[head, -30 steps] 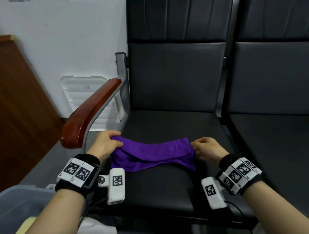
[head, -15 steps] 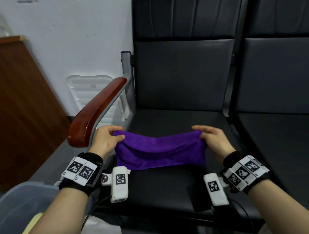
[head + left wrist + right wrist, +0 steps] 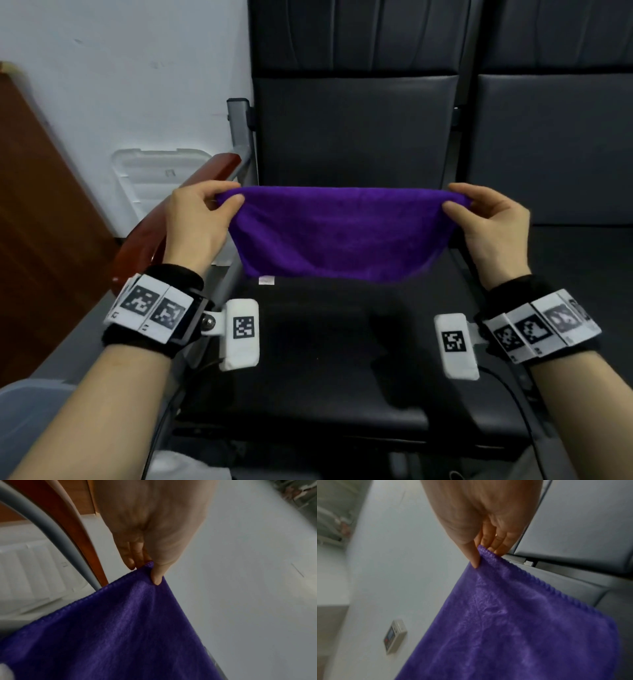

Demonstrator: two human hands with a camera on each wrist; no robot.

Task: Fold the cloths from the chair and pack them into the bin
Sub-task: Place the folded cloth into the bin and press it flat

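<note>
your left hand [image 3: 197, 219] and right hand [image 3: 489, 222] each pinch top corner of purple cloth [image 3: 337, 236], stretched taut above chair seat [image 3: 325, 359] so it hangs flat for folding.

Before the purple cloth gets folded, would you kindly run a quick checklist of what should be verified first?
1. Left hand pinches a top corner of the purple cloth: ok.
2. Right hand pinches the other top corner: ok.
3. Top edge stretched straight between the hands: ok.
4. Cloth hangs clear of the chair seat: ok.
5. Lower corners hang even: cannot tell.
6. Room in the bin: cannot tell, only its rim shows.
</note>
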